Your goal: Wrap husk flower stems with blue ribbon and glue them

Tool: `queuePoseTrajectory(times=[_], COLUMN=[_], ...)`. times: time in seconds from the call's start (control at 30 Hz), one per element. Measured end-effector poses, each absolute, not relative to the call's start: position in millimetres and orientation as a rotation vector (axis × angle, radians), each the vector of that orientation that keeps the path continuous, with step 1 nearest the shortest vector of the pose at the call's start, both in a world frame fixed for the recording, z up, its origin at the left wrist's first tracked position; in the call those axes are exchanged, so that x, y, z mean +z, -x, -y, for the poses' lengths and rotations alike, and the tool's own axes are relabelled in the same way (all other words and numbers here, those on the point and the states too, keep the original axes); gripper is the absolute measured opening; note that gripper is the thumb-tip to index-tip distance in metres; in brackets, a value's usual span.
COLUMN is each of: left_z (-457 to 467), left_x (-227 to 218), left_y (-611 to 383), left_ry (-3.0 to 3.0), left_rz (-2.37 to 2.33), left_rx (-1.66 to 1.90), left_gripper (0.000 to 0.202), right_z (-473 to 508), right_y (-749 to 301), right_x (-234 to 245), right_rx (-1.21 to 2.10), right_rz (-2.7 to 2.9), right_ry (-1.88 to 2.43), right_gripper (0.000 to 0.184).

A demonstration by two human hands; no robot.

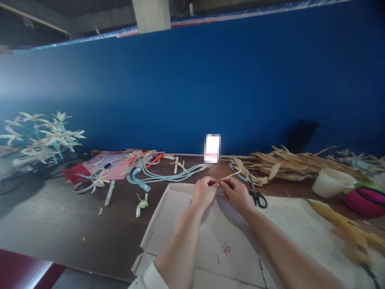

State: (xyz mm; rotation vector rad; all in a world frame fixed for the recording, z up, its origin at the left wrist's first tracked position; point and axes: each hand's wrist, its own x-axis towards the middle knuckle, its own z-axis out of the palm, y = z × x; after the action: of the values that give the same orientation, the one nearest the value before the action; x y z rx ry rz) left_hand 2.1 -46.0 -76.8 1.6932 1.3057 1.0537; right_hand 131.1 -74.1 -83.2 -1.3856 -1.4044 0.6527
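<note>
Above a flattened white cardboard box [174, 228], my left hand [203, 194] and my right hand [237, 196] meet at the fingertips. Both are closed in a pinch on a thin pale strip [234, 174], which looks like dried husk. One end of the strip sticks out up and right past my right hand; the part between the fingers is hidden. Just right of my right hand lie black-handled scissors [258, 197]. Behind them a heap of dried husks [282, 162] spreads along the back of the table.
Pale blue cords [168, 176] and pink paper [111, 164] lie back left. Husk flowers [48, 136] stand at the far left. On the right are a yellow glue gun [345, 224], a white cup [327, 184] and a magenta round object [365, 202]. A blue wall [192, 88] closes the back.
</note>
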Motion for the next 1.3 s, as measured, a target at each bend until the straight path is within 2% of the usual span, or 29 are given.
queuePoseTrajectory(times=[1.3], left_z=[44.7], left_x=[-79.7], left_y=[-2.4], left_ry=[-1.701], left_rz=[-1.298], left_rx=[1.068], left_gripper=[0.013], right_z=[73.0], right_y=[-130.3], right_x=[-86.2], right_rx=[0.700], right_rz=[1.366], right_ry=[1.366], right_gripper=[0.026])
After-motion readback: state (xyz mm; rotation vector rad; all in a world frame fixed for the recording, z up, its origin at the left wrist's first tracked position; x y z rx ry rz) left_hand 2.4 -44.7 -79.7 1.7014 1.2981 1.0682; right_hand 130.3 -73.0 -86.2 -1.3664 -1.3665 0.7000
